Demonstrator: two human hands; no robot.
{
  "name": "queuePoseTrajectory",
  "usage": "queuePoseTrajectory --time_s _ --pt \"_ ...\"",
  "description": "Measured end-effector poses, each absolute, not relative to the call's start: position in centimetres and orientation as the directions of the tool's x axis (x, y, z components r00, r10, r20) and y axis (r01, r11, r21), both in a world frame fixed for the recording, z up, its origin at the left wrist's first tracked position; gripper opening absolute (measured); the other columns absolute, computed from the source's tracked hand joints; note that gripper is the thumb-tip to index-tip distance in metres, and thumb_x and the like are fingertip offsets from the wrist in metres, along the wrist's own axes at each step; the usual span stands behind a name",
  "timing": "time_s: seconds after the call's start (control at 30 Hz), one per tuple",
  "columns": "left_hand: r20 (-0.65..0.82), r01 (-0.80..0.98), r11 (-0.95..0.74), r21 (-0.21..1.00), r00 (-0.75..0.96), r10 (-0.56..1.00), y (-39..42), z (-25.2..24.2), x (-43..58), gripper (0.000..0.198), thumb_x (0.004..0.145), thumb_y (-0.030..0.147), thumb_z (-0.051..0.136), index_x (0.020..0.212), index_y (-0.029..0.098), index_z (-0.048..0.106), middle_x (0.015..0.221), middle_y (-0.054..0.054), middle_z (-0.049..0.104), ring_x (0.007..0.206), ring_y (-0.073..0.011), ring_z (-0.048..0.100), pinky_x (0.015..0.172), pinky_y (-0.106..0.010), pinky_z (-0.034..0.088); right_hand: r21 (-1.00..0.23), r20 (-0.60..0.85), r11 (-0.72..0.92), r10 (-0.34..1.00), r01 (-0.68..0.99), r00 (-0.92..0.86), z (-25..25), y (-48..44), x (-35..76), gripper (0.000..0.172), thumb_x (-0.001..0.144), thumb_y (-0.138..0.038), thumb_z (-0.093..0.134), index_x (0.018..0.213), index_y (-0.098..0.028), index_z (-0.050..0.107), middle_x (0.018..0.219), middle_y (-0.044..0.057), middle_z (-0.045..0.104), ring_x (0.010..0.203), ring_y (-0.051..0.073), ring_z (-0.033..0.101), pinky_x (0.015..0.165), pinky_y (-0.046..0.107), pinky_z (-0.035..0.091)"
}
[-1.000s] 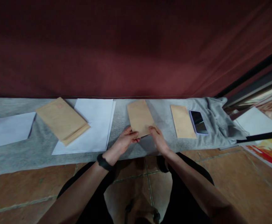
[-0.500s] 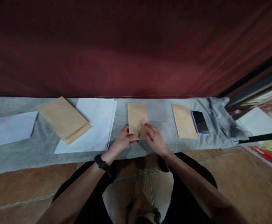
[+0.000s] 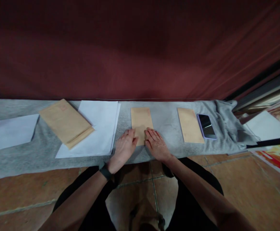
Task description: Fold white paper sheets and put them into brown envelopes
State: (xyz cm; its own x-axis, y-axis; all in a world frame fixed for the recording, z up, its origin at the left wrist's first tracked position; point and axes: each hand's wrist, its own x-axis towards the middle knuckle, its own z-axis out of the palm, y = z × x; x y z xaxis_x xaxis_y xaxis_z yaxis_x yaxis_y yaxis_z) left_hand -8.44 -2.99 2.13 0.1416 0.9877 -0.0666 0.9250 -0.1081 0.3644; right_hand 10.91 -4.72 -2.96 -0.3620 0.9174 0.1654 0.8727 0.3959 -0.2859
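Note:
A brown paper envelope (image 3: pixel 141 118) with small red print near its far right corner lies on the grey cloth in front of me. My left hand (image 3: pixel 125 142) rests at its near left edge, palm down, fingers stretched forward. Flat across the near right part of the same envelope lies my right hand (image 3: pixel 156 142), its fingers extended. Both hands cover portions of the envelope's near end. To the right, apart from my hands, is a second brown envelope (image 3: pixel 190 125), with a phone (image 3: pixel 206 126) in a light purple case beside it.
A stack of brown envelopes (image 3: pixel 65 122) partly covers white paper sheets (image 3: pixel 101 128) on the left. Folded white paper (image 3: pixel 10 132) lies farther left. The narrow grey cloth surface (image 3: pixel 164 112) meets a dark red curtain (image 3: pixel 140 70). Tiled floor (image 3: pixel 241 179) shows below.
My left hand has let go of the envelope's near left edge and turned palm down beside it. The right hand has shifted slightly left and flattened on the envelope.

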Motion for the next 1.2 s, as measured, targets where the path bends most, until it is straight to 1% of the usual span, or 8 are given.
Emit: queuePoseTrajectory --time_s 0.07,0.13,0.23,0.4,0.53,0.83,1.03,1.2 --pt "0.077 0.878 -0.3 0.374 0.294 0.953 -3.4 1.2 -7.7 0.035 0.103 0.026 0.046 0.133 0.014 0.057 0.136 -0.019 0.066 0.131 -0.0298 0.062 0.108 -0.044 0.051 -0.269 0.155 0.396 0.918 0.878 -0.366 -3.0 -4.7 10.9 0.056 0.106 -0.027 0.041 0.16 -0.013 0.041 0.168 0.011 0.038 0.155 0.025 0.037 0.129 0.046 0.028" --pt "0.177 0.805 -0.471 0.362 0.437 0.882 -3.7 -0.2 -6.7 0.048 0.106 0.031 0.042 0.15 0.012 0.046 0.157 -0.018 0.052 0.151 -0.0296 0.043 0.122 -0.047 0.039 -0.247 0.135 0.401 0.916 0.882 -0.378 -3.1 -4.8 11.0 0.057 0.105 -0.024 0.04 0.16 -0.01 0.04 0.169 0.012 0.036 0.156 0.024 0.035 0.13 0.046 0.026" --pt "0.191 0.778 -0.54 0.321 0.506 0.841 -4.0 -1.9 -5.7 0.062 0.108 0.044 0.037 0.159 0.008 0.035 0.166 -0.019 0.041 0.159 -0.0305 0.029 0.129 -0.05 0.029 -0.208 0.111 0.41 0.912 0.888 -0.395 -3.3 -4.8 11.2 0.059 0.103 -0.021 0.04 0.161 -0.01 0.039 0.169 0.011 0.035 0.158 0.024 0.032 0.13 0.046 0.024" --pt "0.132 0.781 -0.56 0.277 0.547 0.827 -3.3 -2.3 -5.7 0.073 0.108 0.056 0.031 0.162 0.007 0.032 0.169 -0.017 0.034 0.161 -0.0273 0.024 0.131 -0.047 0.025 -0.172 0.12 0.39 0.92 0.905 -0.374 -3.6 -4.8 11.4 0.056 0.106 -0.024 0.036 0.161 -0.012 0.039 0.168 0.012 0.038 0.158 0.025 0.031 0.131 0.048 0.02" --pt "0.076 0.801 -0.548 0.241 0.548 0.833 -1.8 -2.1 -5.8 0.073 0.108 0.057 0.03 0.162 0.009 0.033 0.171 -0.014 0.03 0.161 -0.0249 0.021 0.133 -0.044 0.019 -0.181 0.135 0.351 0.934 0.919 -0.33 -3.7 -4.8 11.2 0.058 0.107 -0.026 0.035 0.163 -0.011 0.036 0.168 0.012 0.038 0.157 0.026 0.032 0.131 0.049 0.018" --pt "0.064 0.865 -0.457 0.208 0.454 0.889 1.6 -2.0 -5.6 0.058 0.109 0.035 0.023 0.163 0.018 0.036 0.172 -0.005 0.031 0.162 -0.0231 0.019 0.134 -0.045 0.014 -0.235 0.165 0.321 0.943 0.917 -0.288 -3.4 -4.8 11.1 0.058 0.109 -0.039 0.04 0.16 -0.013 0.042 0.167 0.014 0.04 0.155 0.028 0.037 0.13 0.05 0.021" --pt "0.089 0.872 -0.424 0.244 0.415 0.905 3.1 -1.8 -4.6 0.057 0.107 0.032 0.027 0.161 0.02 0.04 0.171 -0.005 0.034 0.161 -0.0267 0.022 0.133 -0.051 0.014 -0.255 0.156 0.321 0.944 0.912 -0.289 -3.3 -4.8 11.2 0.059 0.108 -0.038 0.042 0.162 -0.015 0.038 0.167 0.012 0.039 0.155 0.029 0.036 0.129 0.053 0.022" --pt "0.085 0.878 -0.403 0.259 0.395 0.915 4.5 -2.0 -4.0 0.057 0.106 0.031 0.028 0.161 0.02 0.04 0.171 -0.004 0.035 0.161 -0.0269 0.022 0.132 -0.052 0.013 -0.26 0.167 0.313 0.946 0.913 -0.276 -3.3 -4.8 11.1 0.06 0.108 -0.039 0.041 0.163 -0.015 0.037 0.167 0.012 0.039 0.155 0.03 0.036 0.129 0.053 0.022"
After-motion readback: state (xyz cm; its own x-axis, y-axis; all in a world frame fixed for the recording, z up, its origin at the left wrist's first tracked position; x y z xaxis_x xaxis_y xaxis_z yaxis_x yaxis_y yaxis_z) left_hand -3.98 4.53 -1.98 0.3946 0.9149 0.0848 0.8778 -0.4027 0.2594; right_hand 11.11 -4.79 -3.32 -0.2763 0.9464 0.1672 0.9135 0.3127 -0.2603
